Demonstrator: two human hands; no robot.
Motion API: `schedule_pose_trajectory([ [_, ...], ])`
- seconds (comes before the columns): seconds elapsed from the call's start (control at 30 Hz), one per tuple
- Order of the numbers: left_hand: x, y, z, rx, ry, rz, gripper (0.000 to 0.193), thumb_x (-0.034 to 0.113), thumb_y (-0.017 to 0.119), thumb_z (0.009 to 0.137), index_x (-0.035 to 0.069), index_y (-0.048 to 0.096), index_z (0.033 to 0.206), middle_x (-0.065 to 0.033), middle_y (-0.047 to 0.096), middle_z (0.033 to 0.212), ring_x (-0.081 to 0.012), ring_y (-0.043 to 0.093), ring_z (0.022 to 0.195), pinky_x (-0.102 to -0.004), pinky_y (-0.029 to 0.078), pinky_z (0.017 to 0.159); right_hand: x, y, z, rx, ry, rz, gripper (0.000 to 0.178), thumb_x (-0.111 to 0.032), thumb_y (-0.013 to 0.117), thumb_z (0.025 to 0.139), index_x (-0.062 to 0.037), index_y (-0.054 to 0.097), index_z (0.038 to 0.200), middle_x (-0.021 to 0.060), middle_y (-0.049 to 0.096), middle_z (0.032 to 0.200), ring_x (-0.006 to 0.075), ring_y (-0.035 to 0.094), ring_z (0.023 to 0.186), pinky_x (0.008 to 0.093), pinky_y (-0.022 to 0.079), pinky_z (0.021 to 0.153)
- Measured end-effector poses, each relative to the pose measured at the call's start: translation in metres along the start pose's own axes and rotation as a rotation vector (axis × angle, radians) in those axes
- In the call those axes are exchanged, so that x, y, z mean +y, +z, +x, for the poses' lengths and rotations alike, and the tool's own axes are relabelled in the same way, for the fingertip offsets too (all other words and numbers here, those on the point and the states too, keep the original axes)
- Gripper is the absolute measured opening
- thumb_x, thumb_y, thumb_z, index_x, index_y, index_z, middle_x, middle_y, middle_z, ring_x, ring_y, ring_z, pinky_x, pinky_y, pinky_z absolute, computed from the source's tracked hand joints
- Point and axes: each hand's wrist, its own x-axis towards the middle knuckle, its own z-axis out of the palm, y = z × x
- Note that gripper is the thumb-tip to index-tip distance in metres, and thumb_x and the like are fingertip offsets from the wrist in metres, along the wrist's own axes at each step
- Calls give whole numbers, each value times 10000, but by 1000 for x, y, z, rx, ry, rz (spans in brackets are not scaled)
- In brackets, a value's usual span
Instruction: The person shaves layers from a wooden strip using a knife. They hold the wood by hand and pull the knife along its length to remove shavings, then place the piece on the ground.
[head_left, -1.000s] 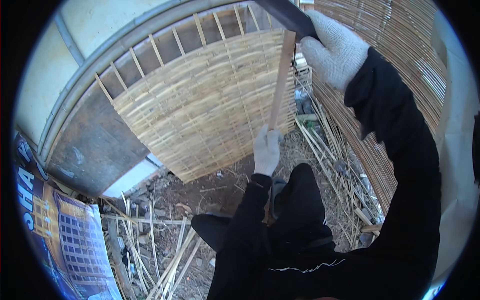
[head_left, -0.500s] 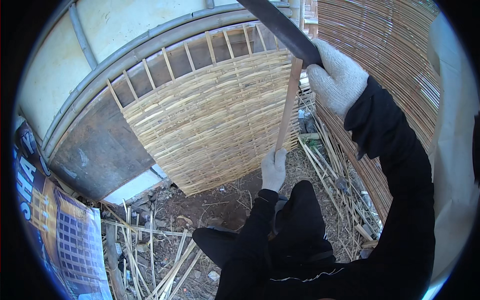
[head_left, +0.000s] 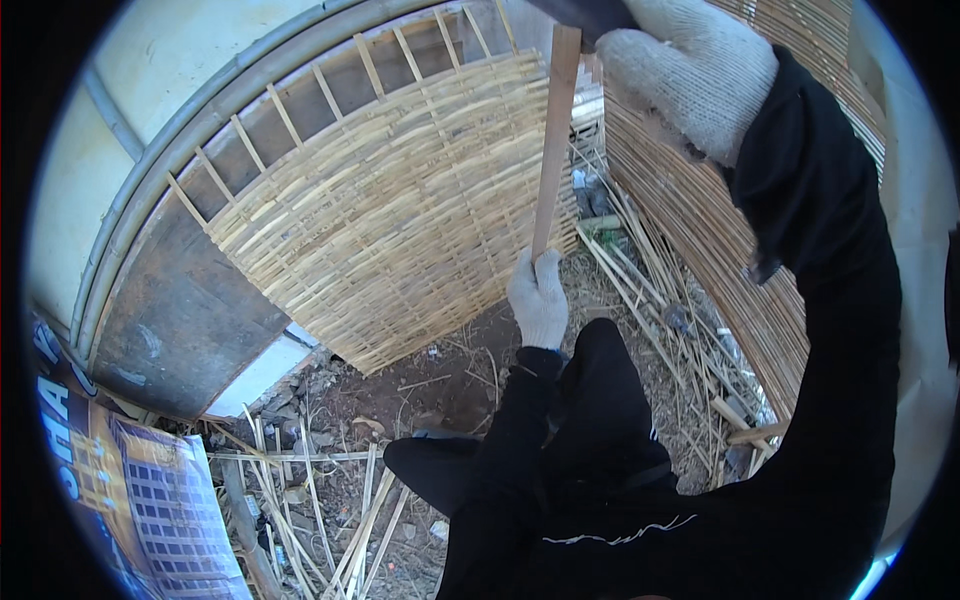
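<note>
My left hand (head_left: 540, 300), in a pale knitted glove, is closed around the lower end of a flat wooden strip (head_left: 556, 140) that stands nearly upright. At the strip's top end is the dark, broad blade of a machete (head_left: 590, 13), partly cut off by the picture's upper edge. My gloved right hand (head_left: 700, 75) is wrapped around the machete's handle end, raised high at the upper right. Whether blade and strip touch is hard to tell. Behind the strip leans a woven bamboo panel (head_left: 390, 210), with bare slat ends sticking up along its top.
A dark board (head_left: 170, 320) and curved bamboo poles (head_left: 150, 165) stand behind the panel. Bamboo slats (head_left: 365, 530) litter the ground at lower left, and more loose strips (head_left: 650, 270) lie at right beside a brown slatted screen (head_left: 700, 210). A printed banner (head_left: 165, 500) hangs at left.
My right hand and the machete have shifted up in the picture. The strip and left hand have also moved slightly up and left, while the view has shifted a little.
</note>
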Motion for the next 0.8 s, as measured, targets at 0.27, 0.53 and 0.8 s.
schedule_pose_trajectory([
  [0.27,5,15,-1,0,57,62,295,270,472,1019,16,545,889,37,421,690,-62,399,634,-268,340,558,-47,-43,11,-220,507,266,400,-74,457,887,-49,550,1275,27,553,659,81,519,521,254,428,460],
  [0.53,-17,7,-2,-50,-1,39,281,268,466,1018,30,530,883,40,416,698,-60,385,641,-264,337,560,-10,-35,6,-353,298,244,365,-89,459,912,-40,563,1259,16,561,669,93,536,512,265,446,452],
  [0.8,-15,-13,1,-149,-29,95,262,276,483,1003,33,533,923,-58,452,705,-156,430,656,-338,373,607,8,-14,14,-283,316,87,380,-72,462,886,-11,527,1255,35,593,636,147,563,485,322,461,449],
])
